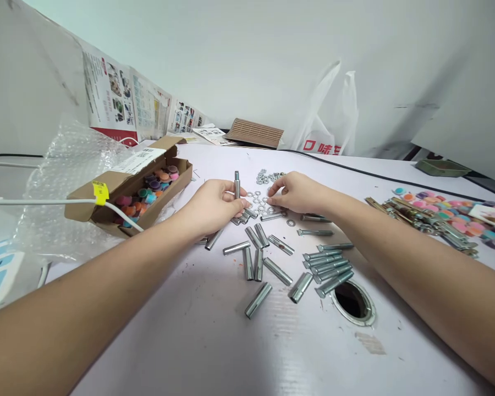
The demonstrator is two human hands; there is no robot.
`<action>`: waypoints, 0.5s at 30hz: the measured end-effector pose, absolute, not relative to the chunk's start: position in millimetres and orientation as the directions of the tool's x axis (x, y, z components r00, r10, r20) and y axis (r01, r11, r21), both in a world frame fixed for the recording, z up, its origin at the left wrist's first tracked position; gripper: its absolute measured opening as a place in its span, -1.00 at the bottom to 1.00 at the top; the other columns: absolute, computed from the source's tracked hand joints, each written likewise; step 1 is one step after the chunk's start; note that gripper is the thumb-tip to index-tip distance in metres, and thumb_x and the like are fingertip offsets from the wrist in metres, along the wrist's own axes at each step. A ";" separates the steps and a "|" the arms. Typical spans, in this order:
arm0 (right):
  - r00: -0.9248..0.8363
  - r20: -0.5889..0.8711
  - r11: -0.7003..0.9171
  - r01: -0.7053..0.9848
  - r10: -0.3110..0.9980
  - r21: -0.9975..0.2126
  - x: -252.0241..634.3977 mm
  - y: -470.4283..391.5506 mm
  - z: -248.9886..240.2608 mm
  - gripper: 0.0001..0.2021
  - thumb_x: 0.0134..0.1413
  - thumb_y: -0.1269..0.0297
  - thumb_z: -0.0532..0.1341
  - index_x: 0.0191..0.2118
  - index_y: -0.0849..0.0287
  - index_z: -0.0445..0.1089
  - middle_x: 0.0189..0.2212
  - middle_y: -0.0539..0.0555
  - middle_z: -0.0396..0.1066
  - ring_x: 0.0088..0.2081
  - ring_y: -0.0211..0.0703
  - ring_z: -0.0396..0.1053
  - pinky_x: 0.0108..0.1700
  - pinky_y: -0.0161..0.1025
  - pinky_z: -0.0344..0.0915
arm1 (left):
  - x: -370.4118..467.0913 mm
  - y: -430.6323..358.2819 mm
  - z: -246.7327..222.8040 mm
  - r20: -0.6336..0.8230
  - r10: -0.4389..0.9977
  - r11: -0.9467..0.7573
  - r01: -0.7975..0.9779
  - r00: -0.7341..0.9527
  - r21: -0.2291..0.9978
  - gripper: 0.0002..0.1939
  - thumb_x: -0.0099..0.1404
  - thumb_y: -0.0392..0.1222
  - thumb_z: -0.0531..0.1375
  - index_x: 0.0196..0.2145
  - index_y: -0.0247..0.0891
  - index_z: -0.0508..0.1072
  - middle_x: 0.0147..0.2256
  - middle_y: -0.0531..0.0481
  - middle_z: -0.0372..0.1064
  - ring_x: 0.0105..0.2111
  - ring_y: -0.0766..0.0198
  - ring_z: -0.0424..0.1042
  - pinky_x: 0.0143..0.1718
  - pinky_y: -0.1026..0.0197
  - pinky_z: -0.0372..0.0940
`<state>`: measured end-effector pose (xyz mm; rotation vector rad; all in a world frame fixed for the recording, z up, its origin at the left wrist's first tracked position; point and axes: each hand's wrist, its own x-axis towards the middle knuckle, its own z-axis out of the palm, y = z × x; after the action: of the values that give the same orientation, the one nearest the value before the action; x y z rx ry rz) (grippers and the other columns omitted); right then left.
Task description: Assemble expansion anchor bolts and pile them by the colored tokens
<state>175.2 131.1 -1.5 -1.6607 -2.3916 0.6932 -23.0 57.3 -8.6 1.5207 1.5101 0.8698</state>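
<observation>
My left hand (216, 206) is closed round a metal sleeve anchor (237, 186), which it holds upright with the narrow threaded end up. Under its fingertips lie a few more metal sleeves. Opposite it, my right hand (297, 192) reaches down to flat washers (258, 204) scattered on the table. Its thumb and forefinger are drawn together at the edge of the washers; whatever is between them is too small to make out. Behind the washers sits a small heap of hex nuts (265, 176). Loose metal sleeves (258, 300) are spread nearer to me, with several hex bolts (330, 268) lying to their right.
A cardboard box (177, 184) of coloured caps stands at left, beside bubble wrap (72, 181) and a white cable (45, 202). Coloured caps (464, 225) and brassy hardware (416, 217) lie at right. The white table (181, 341) has a round hole (355, 302). Behind is a plastic bag (325, 121).
</observation>
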 end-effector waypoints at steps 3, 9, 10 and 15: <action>-0.386 -0.162 0.288 0.857 0.908 -0.427 176.1 129.9 0.2 -0.87 0.14 0.28 0.29 -0.25 0.18 0.56 -0.46 0.04 0.51 -0.54 -0.29 0.34 -0.40 -0.28 0.25 | -19.6 54.7 -5.4 -0.099 0.995 0.084 0.440 0.011 0.894 -0.78 0.23 -0.19 0.33 -0.17 -0.30 0.51 -0.41 -0.07 0.53 -0.40 0.32 0.46 -0.32 0.28 0.26; -0.398 -0.184 0.301 0.865 0.899 -0.401 175.7 132.0 -3.4 -0.82 0.18 0.23 0.27 -0.35 0.22 0.52 -0.51 0.07 0.50 -0.55 -0.25 0.37 -0.42 -0.26 0.26 | -17.6 54.2 -4.4 -0.105 0.994 0.095 0.431 0.002 0.898 -0.79 0.24 -0.25 0.30 -0.15 -0.33 0.52 -0.38 -0.10 0.56 -0.42 0.32 0.48 -0.35 0.30 0.26; -0.404 -0.171 0.313 0.864 0.899 -0.395 175.8 132.4 -4.0 -0.83 0.18 0.22 0.27 -0.34 0.21 0.52 -0.51 0.06 0.50 -0.53 -0.24 0.38 -0.41 -0.26 0.26 | -17.8 53.8 -4.0 -0.100 0.995 0.089 0.442 0.000 0.893 -0.78 0.24 -0.24 0.30 -0.15 -0.33 0.52 -0.38 -0.10 0.56 -0.42 0.32 0.48 -0.38 0.30 0.23; -0.429 -0.130 0.355 0.854 0.894 -0.379 179.5 131.5 -2.9 -0.85 0.14 0.20 0.30 -0.29 0.15 0.55 -0.47 0.04 0.52 -0.49 -0.22 0.40 -0.38 -0.24 0.27 | -17.5 50.5 -1.5 -0.073 0.997 0.068 0.502 -0.010 0.862 -0.79 0.22 -0.20 0.32 -0.17 -0.30 0.55 -0.43 -0.07 0.56 -0.44 0.30 0.47 -0.45 0.30 0.18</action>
<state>179.5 131.5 -2.9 -1.6201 -2.5032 0.6056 -17.5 50.5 -1.5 1.5278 1.6098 0.8502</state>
